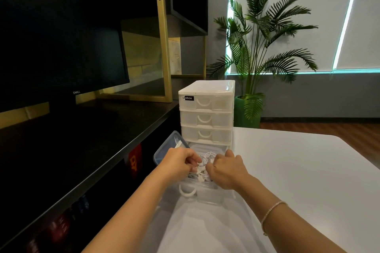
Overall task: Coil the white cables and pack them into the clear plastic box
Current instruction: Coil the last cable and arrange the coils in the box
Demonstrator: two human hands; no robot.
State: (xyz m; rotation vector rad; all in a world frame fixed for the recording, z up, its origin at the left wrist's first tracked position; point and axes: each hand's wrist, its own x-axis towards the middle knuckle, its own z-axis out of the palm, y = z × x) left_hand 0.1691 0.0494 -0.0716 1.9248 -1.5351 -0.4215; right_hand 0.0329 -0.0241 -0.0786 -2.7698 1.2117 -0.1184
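Low in the middle of the frame, both hands meet over a bundle of white cables (206, 160) that sits in an open clear container just in front of the drawer tower (206, 112) on the white bench (308, 170). The left hand (178, 161) has its fingers (193, 163) curled in, pinching cable strands and what look like white plug ends; the right hand (225, 167) is bent over the same bundle, fingers tucked down into it, apparently gripping cable too, though the exact hold is hidden by its own knuckles. Whether that container is the clear box itself or the tower's pulled-out bottom drawer (205, 193), whose white loop handle shows below the hands, cannot be told for certain. A blue-rimmed lid (164, 152) leans at the left of the hands, tilted and off. By my reading the task is midway: cables are gathered at the container and being worked into loops, but they look loose and tangled rather than neatly coiled, nothing is visibly settled, and the lid is not yet on. Coiling, tucking in and closing appear to remain.
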